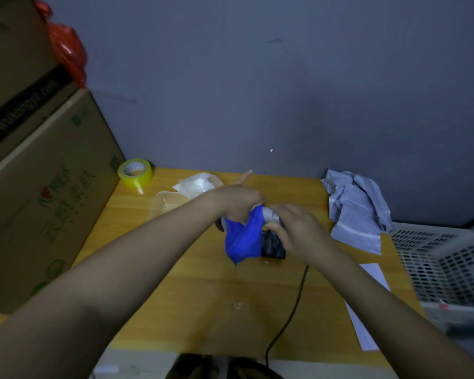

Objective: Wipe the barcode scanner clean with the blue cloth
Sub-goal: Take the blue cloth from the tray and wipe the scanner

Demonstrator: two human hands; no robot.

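Observation:
Above the middle of the wooden table (203, 296), my left hand (236, 203) grips the blue cloth (242, 242), which hangs down in a bunch. My right hand (298, 231) holds the barcode scanner (271, 214); its grey head shows between my two hands, pressed against the cloth. A dark blocky part (272, 244) sits under my right hand, and a black cable (290, 310) runs from it to the table's near edge. Most of the scanner is hidden by my hands and the cloth.
Big cardboard boxes (44, 187) stand at the left, with a yellow tape roll (135, 172) beside them. A clear plastic container (167, 205) and a white bag (196, 183) lie behind my left hand. Grey mailer bags (359, 209), a white basket (443, 263) and paper (367, 310) are at the right.

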